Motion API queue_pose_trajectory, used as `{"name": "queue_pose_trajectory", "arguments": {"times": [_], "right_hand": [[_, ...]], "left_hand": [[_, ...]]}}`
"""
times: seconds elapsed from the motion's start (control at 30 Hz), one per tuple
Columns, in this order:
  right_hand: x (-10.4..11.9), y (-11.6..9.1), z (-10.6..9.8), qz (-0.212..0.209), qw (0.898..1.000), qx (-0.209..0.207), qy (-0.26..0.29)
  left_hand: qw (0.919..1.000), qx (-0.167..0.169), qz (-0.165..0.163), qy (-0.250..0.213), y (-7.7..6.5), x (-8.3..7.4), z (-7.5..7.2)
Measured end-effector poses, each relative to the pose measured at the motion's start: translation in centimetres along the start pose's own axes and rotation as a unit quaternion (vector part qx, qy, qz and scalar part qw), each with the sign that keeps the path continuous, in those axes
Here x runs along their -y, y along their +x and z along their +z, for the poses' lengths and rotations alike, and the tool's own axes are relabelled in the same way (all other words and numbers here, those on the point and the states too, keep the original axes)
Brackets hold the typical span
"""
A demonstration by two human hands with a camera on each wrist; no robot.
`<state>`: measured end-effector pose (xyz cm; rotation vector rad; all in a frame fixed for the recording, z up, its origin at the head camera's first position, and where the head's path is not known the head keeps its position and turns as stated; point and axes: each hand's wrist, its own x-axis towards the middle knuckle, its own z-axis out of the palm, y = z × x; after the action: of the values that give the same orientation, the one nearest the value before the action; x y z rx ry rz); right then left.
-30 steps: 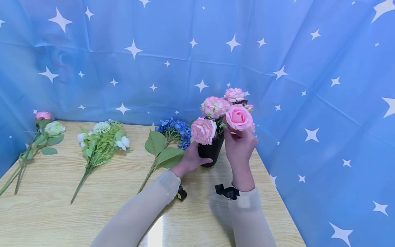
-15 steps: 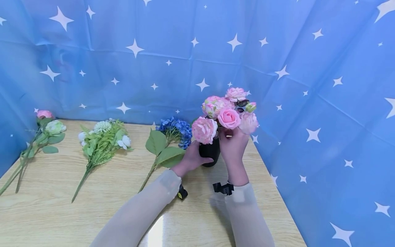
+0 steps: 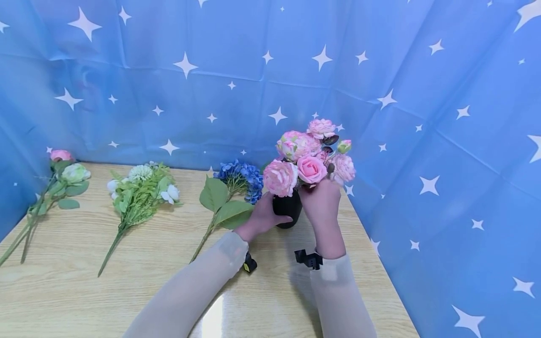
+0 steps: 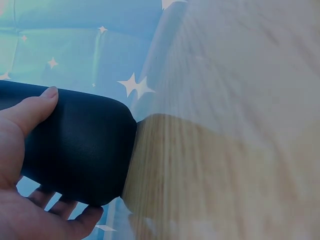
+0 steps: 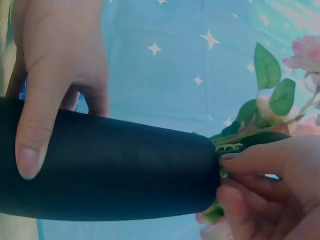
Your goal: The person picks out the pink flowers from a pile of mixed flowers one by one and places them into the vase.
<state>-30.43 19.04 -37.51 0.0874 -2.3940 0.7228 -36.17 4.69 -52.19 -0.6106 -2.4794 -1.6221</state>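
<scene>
A black vase [image 3: 287,212] stands on the wooden table, full of pink flowers. My left hand [image 3: 263,217] grips it from the left, thumb on the near side; in the left wrist view the thumb and fingers [image 4: 30,112] wrap the vase body. Just under a pink rose [image 3: 312,169], my right hand [image 3: 323,202] is at the vase mouth. The right wrist view has its thumb and fingers curled together at the rim, pinching the rose's green stem, which is mostly hidden. Ruffled pink peonies [image 3: 280,178] and a bud [image 3: 344,146] surround the rose.
A blue hydrangea [image 3: 241,178] with big leaves lies left of the vase. Farther left are a white-and-green bunch [image 3: 141,192] and a stem pair with a pale green-white flower [image 3: 76,173] and a pink one [image 3: 61,155]. A blue star-printed curtain [image 3: 236,108] borders the table.
My right hand has moved left and inward with the pink rose, which now sits lower among the other flowers, its stem at the vase mouth. My left hand keeps its hold on the vase.
</scene>
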Motion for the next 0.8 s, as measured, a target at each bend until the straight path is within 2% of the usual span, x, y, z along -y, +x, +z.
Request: {"name": "queue_pose_trajectory", "arguments": {"times": [0.13,0.3,0.37,0.57,0.8], "right_hand": [[0.1,-0.2,-0.4,-0.007,0.999,0.012,-0.029],[-0.2,-0.4,-0.8,-0.021,0.999,0.034,-0.007],[-0.4,-0.4,-0.8,-0.032,0.998,0.054,0.004],[-1.3,-0.3,-1.2,-0.052,0.989,0.136,-0.013],[-2.8,0.3,-1.5,-0.039,0.979,0.192,-0.05]], "left_hand": [[1.0,0.003,0.0,-0.002,-0.1,-0.1,0.0],[1.0,0.001,0.004,-0.004,-0.1,-0.1,0.0],[1.0,-0.001,0.004,-0.006,-0.2,-0.1,-0.1],[1.0,0.0,-0.006,-0.007,-0.3,-0.2,0.0],[1.0,-0.003,-0.005,-0.005,-0.3,-0.4,-0.1]]}}
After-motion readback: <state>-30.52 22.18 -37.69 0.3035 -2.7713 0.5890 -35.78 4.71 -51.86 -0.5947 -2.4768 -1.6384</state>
